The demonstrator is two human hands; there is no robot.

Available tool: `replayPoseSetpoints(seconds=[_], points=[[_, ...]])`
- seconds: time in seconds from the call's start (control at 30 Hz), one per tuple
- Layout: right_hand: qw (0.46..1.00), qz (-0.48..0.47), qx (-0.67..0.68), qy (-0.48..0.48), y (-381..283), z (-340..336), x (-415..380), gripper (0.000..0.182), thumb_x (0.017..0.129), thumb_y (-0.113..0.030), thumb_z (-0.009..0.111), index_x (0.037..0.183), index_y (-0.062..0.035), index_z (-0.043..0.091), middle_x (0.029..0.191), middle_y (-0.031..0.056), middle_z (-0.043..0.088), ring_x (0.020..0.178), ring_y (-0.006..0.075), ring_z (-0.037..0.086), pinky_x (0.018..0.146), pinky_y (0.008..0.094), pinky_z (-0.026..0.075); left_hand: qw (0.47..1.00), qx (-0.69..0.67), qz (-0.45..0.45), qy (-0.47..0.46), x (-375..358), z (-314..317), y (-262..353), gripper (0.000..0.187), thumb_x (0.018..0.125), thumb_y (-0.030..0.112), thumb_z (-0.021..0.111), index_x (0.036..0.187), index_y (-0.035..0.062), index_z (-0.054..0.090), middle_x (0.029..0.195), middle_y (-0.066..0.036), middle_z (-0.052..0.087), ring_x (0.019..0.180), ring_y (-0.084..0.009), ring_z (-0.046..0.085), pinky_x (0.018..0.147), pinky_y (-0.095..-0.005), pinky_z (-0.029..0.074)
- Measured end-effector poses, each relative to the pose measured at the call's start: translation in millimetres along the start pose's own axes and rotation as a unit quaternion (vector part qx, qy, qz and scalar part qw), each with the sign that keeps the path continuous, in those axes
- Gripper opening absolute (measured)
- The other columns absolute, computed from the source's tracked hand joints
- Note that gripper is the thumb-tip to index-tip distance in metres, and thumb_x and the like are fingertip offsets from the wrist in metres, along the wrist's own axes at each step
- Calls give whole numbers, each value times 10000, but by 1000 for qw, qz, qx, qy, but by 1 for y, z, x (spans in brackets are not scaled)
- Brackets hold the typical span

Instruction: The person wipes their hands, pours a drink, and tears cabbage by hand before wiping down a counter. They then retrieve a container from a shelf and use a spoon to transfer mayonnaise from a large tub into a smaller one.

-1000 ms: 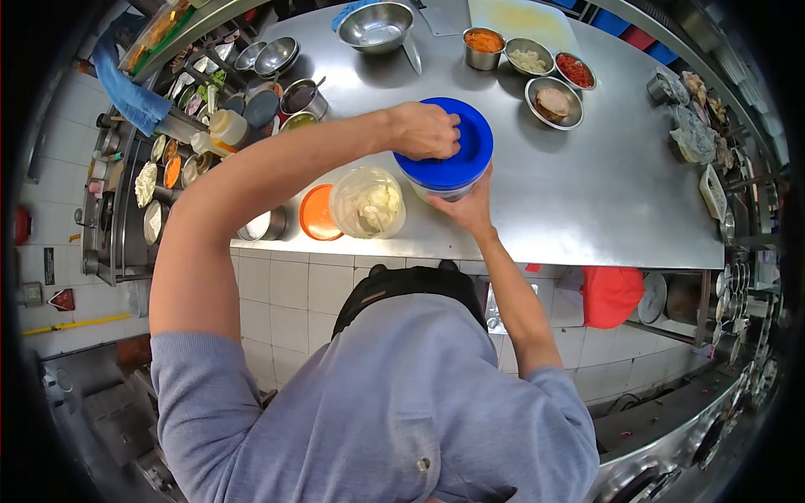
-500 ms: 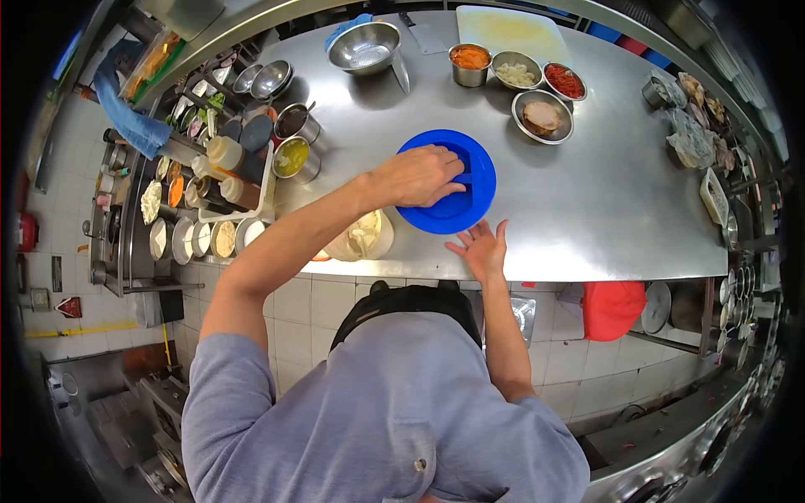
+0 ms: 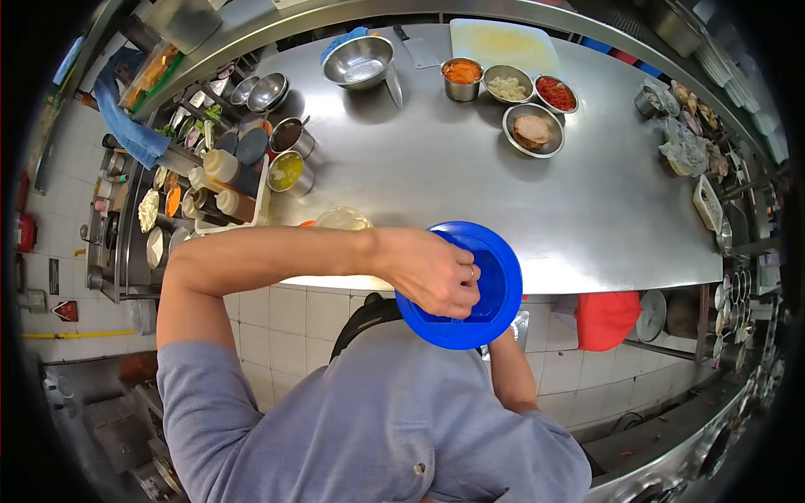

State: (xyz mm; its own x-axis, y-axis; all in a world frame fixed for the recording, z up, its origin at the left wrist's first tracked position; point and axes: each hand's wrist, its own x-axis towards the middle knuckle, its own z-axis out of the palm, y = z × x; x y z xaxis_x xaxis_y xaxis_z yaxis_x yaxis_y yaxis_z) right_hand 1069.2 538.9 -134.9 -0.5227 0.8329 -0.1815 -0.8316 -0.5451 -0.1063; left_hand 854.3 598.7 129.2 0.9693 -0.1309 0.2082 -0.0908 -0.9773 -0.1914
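A round blue plastic lid (image 3: 501,331) with a sunken middle is tilted just in front of the steel table's edge, close to my body. My left hand (image 3: 436,277) reaches into the sunken middle, its fingers closed on the handle bar there. Behind the lid my right hand is hidden; only the right forearm (image 3: 513,373) shows, coming up to the lid's lower right rim. Beyond my left forearm stands a pale tub (image 3: 342,219), mostly covered by the arm.
On the steel table (image 3: 620,226) are a bowl of meat (image 3: 532,131), shredded carrot (image 3: 462,72), a cleaver (image 3: 419,52), a cutting board (image 3: 503,46) and a large steel bowl (image 3: 359,63). Squeeze bottles (image 3: 222,165) and a pot of yellow liquid (image 3: 288,172) stand left.
My left hand has brought the blue lid from above the table toward my body, tilting it. The right hand, spread open before, has gone behind the lid.
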Motion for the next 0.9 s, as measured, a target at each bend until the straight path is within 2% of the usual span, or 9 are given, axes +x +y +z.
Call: replayPoseSetpoints(seconds=[0.07,0.2,0.3,0.4,0.53,0.63,0.67,0.77,0.9], points=[[1000,12,14,-4,12,2,2,838,930,-728,488,1441,-65,529,1419,156,597,1274,344,579,1112,524,464,999,-38,-27,2,9,6,-6,165,843,251,658,894,100,614,883,-28,592,823,-195,633,744,-354,537],[999,23,34,-4,20,2,10,828,924,-712,489,1439,-65,531,1419,155,596,1277,344,575,1114,523,460,982,-115,-148,15,14,15,-16,269,916,368,668,943,101,645,887,-46,596,810,-222,622,729,-358,523],[999,10,37,-9,13,1,15,821,920,-701,490,1438,-64,532,1419,155,595,1279,345,573,1115,522,457,977,-74,-198,35,18,19,-11,251,913,351,671,921,102,635,869,-35,585,804,-222,611,726,-355,513],[999,-14,26,-15,-2,4,11,815,916,-689,490,1436,-64,534,1419,154,594,1281,345,570,1116,521,454,982,-116,-143,34,26,14,1,231,914,318,665,870,98,616,846,-29,572,790,-210,600,726,-340,500],[999,-42,19,-24,-17,8,10,806,910,-674,491,1434,-64,536,1419,154,594,1284,345,567,1118,520,450,994,-86,-18,70,32,-1,17,172,785,253,672,799,119,566,820,-15,562,790,-179,604,725,-335,477],[998,-61,10,-30,-27,10,7,799,905,-662,492,1432,-63,537,1419,154,593,1286,345,564,1120,520,447,991,-121,19,57,38,-13,-3,168,790,259,672,832,127,576,827,-13,569,800,-176,609,735,-334,466],[997,-64,8,-31,-28,10,6,797,904,-658,492,1432,-63,538,1419,154,593,1287,345,563,1120,519,446,992,-123,25,23,38,-12,-5,177,843,291,678,873,137,597,834,-10,578,797,-184,607,743,-335,455],[996,-73,21,-38,-27,16,7,791,899,-647,493,1430,-63,539,1419,153,592,1289,345,560,1121,518,443,984,-164,-22,61,40,-10,-14,222,907,349,674,892,134,617,830,-11,580,795,-201,607,747,-344,456],[994,-81,61,-41,-15,21,11,782,893,-631,494,1428,-62,541,1420,153,591,1291,345,557,1123,517,439,961,-232,-139,57,33,-8,-17,263,940,378,670,919,117,638,827,-36,586,806,-236,615,748,-367,462]])
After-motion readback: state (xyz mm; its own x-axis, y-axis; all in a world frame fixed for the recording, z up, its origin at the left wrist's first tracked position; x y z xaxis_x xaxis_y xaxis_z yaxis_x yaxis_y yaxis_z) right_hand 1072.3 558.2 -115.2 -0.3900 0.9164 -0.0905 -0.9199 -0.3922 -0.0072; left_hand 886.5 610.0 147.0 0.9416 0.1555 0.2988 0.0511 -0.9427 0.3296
